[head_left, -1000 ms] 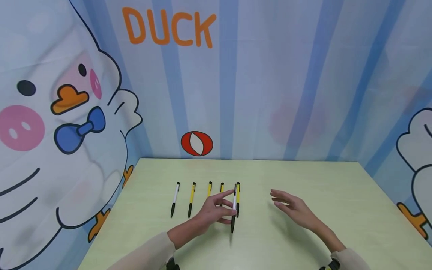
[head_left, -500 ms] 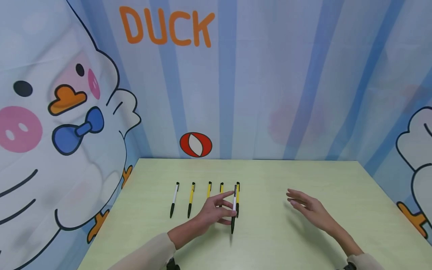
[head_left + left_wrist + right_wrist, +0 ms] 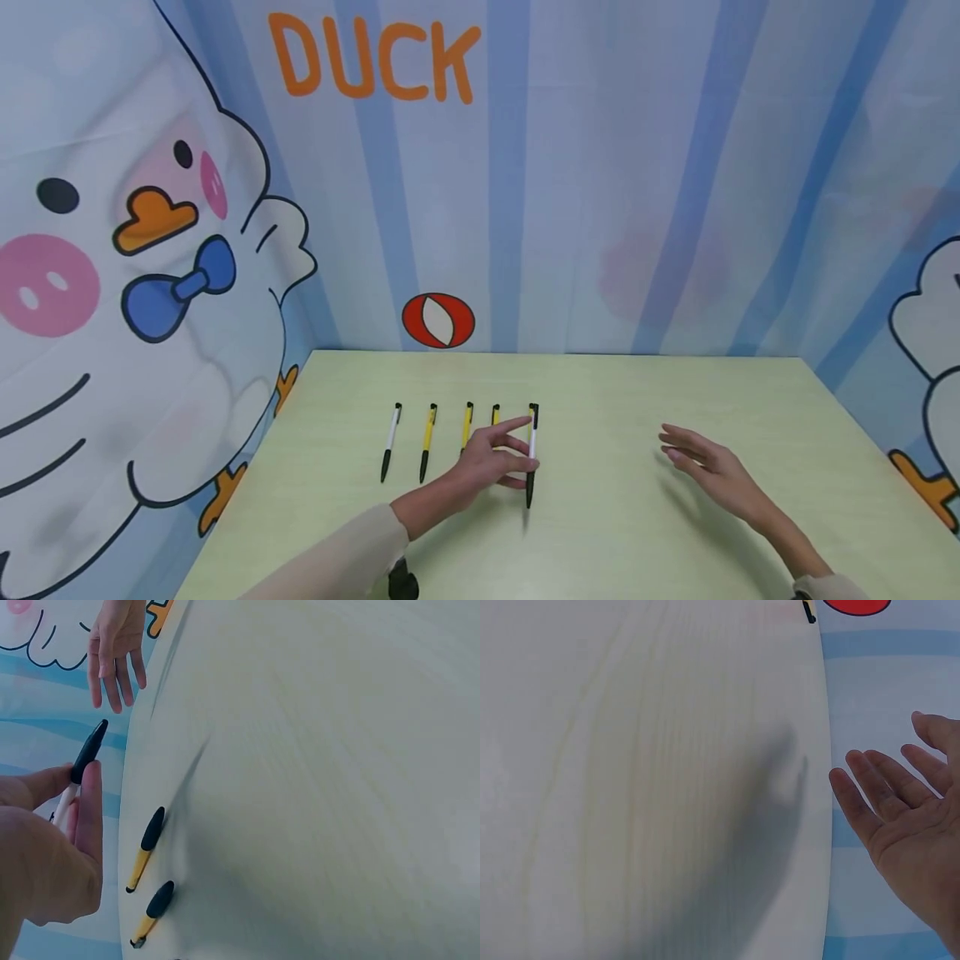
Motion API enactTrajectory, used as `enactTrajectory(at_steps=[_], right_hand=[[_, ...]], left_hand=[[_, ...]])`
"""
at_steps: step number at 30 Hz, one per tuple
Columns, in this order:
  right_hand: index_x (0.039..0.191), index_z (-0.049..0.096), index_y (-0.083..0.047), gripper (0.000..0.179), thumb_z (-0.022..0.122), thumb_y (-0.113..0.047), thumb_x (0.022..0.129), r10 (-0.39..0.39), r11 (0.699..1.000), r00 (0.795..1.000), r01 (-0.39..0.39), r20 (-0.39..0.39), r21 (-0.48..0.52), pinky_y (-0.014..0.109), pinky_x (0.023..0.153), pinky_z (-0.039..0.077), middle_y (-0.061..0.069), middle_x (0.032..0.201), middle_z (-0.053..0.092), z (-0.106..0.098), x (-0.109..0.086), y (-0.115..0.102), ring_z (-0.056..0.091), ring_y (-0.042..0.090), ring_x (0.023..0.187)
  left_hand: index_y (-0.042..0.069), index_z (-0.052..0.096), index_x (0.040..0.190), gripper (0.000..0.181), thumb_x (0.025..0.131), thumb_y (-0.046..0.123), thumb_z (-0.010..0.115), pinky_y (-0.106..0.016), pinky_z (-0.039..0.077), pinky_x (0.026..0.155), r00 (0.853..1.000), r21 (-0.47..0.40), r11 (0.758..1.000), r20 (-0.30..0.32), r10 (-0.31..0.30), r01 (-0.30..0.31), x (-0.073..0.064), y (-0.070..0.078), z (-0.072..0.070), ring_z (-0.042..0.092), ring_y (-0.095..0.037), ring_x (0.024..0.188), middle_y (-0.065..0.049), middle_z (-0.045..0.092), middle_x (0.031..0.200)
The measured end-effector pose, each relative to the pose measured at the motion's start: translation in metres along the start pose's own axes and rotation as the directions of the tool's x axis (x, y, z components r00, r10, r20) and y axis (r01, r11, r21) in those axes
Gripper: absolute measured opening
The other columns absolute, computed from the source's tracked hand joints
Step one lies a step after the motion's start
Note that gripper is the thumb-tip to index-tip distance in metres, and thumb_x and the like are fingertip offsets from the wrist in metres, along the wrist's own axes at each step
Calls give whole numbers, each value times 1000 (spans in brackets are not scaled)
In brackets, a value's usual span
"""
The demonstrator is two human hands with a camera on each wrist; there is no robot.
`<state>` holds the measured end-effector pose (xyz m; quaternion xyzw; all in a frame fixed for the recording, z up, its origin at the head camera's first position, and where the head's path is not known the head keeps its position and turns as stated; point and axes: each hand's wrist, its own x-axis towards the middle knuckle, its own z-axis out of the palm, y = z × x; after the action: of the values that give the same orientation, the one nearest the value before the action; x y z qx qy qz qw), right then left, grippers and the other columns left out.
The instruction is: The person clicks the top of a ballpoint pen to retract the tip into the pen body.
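My left hand [image 3: 487, 465] pinches a white pen [image 3: 533, 442] between thumb and fingers, its black grip end pointing down toward me and its shadow on the table just below. This pen overlaps the rightmost yellow pen [image 3: 532, 411] in the head view. In the left wrist view, the black grip [image 3: 88, 754] sticks out past my fingertips. Another white pen [image 3: 391, 442] lies at the row's left end, followed by a yellow pen [image 3: 428, 442] and further yellow ones partly hidden by my hand. My right hand [image 3: 708, 471] hovers over the table, holding nothing, fingers extended.
The pens lie in a row on a pale green-yellow table [image 3: 600, 533]. Behind it hangs a blue striped curtain [image 3: 585, 183] printed with a duck and the word DUCK. The table's far edge runs just beyond the pens.
My left hand has shifted slightly right with the white pen, now more squarely over the rightmost yellow pen. My right hand has moved away to the right.
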<state>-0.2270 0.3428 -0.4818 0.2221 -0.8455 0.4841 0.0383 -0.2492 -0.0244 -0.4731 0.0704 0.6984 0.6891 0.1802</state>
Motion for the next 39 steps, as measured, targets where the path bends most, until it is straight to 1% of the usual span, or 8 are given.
enactTrajectory(at_steps=[10, 16, 18, 23, 25, 27, 31, 39], right_hand=[[146, 43, 14, 45, 51, -7, 107, -15, 1000, 1000, 15, 1, 23, 11, 87, 57, -36, 128, 55, 3, -1, 0, 58, -14, 115], [144, 45, 16, 44, 53, -5, 106, -30, 999, 1000, 30, -4, 36, 13, 87, 58, -3, 134, 65, 11, 1, 2, 60, -12, 115], [143, 45, 16, 44, 53, -4, 105, -42, 998, 999, 42, -9, 42, 12, 87, 57, -6, 134, 65, 13, 2, 3, 60, -12, 114], [144, 44, 16, 44, 52, -3, 105, -50, 997, 999, 50, -4, 58, 13, 87, 57, -32, 128, 55, 17, 3, 3, 61, -11, 115], [144, 44, 15, 44, 52, -3, 105, -47, 998, 999, 47, 0, 48, 13, 87, 58, -20, 132, 61, 18, 3, 3, 61, -11, 115], [145, 45, 14, 44, 52, -4, 105, -44, 998, 999, 43, 3, 37, 13, 87, 58, 2, 136, 66, 19, 3, 2, 60, -11, 115], [145, 45, 14, 44, 52, -4, 105, -37, 999, 999, 37, 6, 29, 12, 87, 57, 40, 134, 56, 20, 4, 0, 59, -13, 115], [145, 44, 14, 44, 52, -4, 106, -25, 999, 1000, 25, 8, 30, 14, 87, 58, 41, 135, 55, 19, 7, -2, 59, -12, 115]], left_hand=[[16, 61, 144, 67, 82, -3, 81, -36, 66, 65, 998, 77, 997, -60, -1, 5, 41, 1, 32, 73, -14, 75, -12, 68, 102], [11, 61, 143, 68, 80, -9, 80, -36, 65, 60, 994, 155, 988, -105, 13, 4, 66, -7, 45, 73, -19, 65, -10, 68, 90], [10, 60, 143, 68, 80, -9, 80, -34, 65, 59, 993, 193, 981, -120, 15, 8, 74, -9, 49, 72, -19, 61, -8, 69, 87], [5, 59, 143, 68, 80, -6, 82, -29, 63, 56, 990, 307, 951, -144, 6, 39, 84, -11, 58, 72, -19, 59, -10, 74, 82], [4, 60, 141, 67, 79, -4, 83, -28, 62, 55, 988, 369, 928, -156, 15, 44, 85, -10, 61, 74, -22, 60, -12, 75, 80], [2, 62, 139, 66, 78, -3, 85, -27, 62, 54, 986, 427, 903, -165, 29, 45, 85, -8, 64, 75, -25, 60, -14, 75, 78], [1, 64, 135, 64, 75, -4, 86, -25, 60, 49, 987, 500, 865, -152, 50, 34, 84, -6, 67, 75, -26, 58, -17, 75, 80], [2, 68, 130, 61, 74, 5, 91, -21, 60, 58, 985, 585, 810, -113, 132, -41, 83, -4, 64, 75, -23, 58, -17, 76, 84]])
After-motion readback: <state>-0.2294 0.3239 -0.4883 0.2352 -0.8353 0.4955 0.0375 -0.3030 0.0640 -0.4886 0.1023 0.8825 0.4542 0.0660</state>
